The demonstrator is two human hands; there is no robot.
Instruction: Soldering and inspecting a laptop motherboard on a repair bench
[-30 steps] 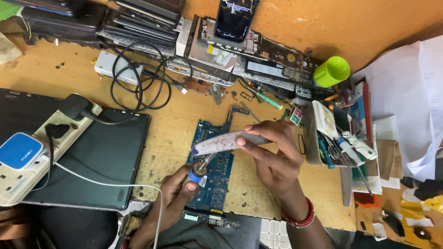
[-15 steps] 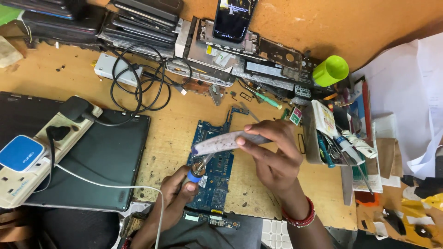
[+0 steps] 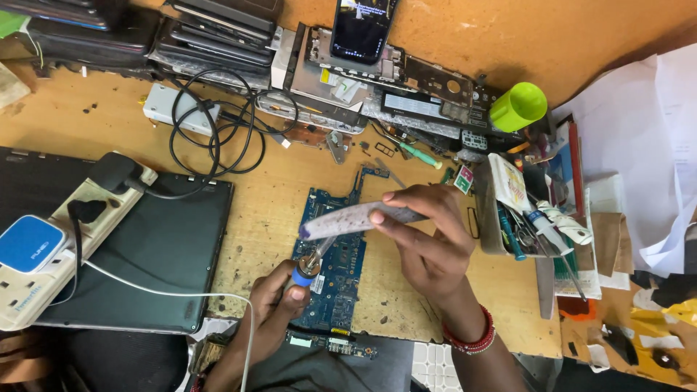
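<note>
Gripping iron [image 3: 308, 267] and strip [image 3: 356, 218] over board [image 3: 330, 272], hands unmoved.

Scratched, speckled orange-brown wooden surface [image 3: 87, 123], crowded. On it: blue rectangular circuit board [image 3: 335, 272] at centre; closed black laptop [image 3: 145, 254] at left, carrying a cream power strip [image 3: 72, 250]; white adapter box [image 3: 170, 109] with coiled black cable [image 3: 218, 134] behind; stacked dark laptops [image 3: 210, 36] and stripped grey laptop chassis [image 3: 377, 87] along the back; lime-green plastic cup [image 3: 517, 107] lying on its side; white paper sheets [image 3: 639, 145] at right.
</note>
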